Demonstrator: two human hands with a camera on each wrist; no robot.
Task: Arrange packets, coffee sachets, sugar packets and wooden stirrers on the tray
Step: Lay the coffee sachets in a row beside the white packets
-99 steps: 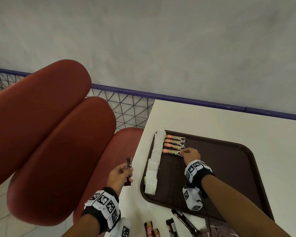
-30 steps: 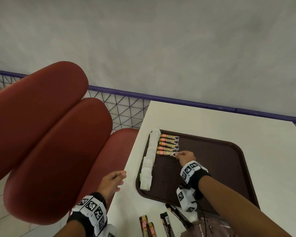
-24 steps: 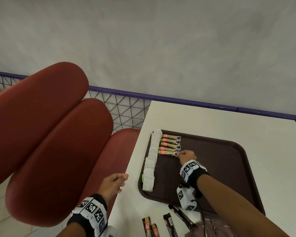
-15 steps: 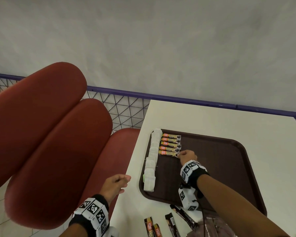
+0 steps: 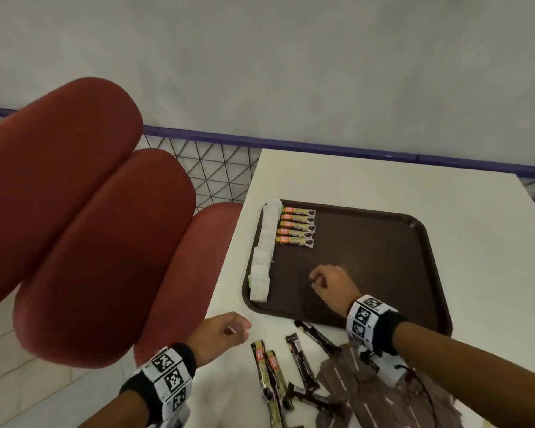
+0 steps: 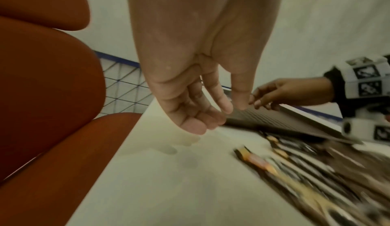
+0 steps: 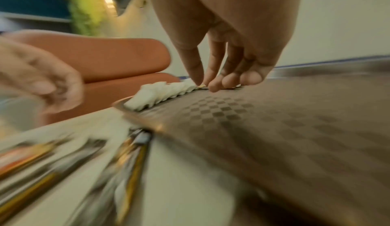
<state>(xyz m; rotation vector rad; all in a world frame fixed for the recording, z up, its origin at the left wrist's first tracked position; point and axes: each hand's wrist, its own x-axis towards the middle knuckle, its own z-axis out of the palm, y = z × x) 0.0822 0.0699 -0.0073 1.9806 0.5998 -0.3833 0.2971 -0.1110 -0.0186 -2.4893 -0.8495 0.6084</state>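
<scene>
A brown tray lies on the white table. Along its left edge runs a column of white sugar packets, with several orange-and-gold coffee sachets lined up beside its far end. My right hand hovers over the tray's near left part, fingers loosely curled and holding nothing. My left hand hangs over the table's front left edge, also empty. Loose orange sachets and dark sachets lie in front of the tray. In the right wrist view the fingertips point down at the tray.
A pile of flat brown packets lies under my right forearm at the near edge. Red padded seats stand left of the table. A wire-mesh rail with a purple top and a grey wall lie behind.
My right hand let go of the nearest sachet in the row and drew back toward me. The left hand, which earlier held a dark sachet, is now empty and has moved right over the table.
</scene>
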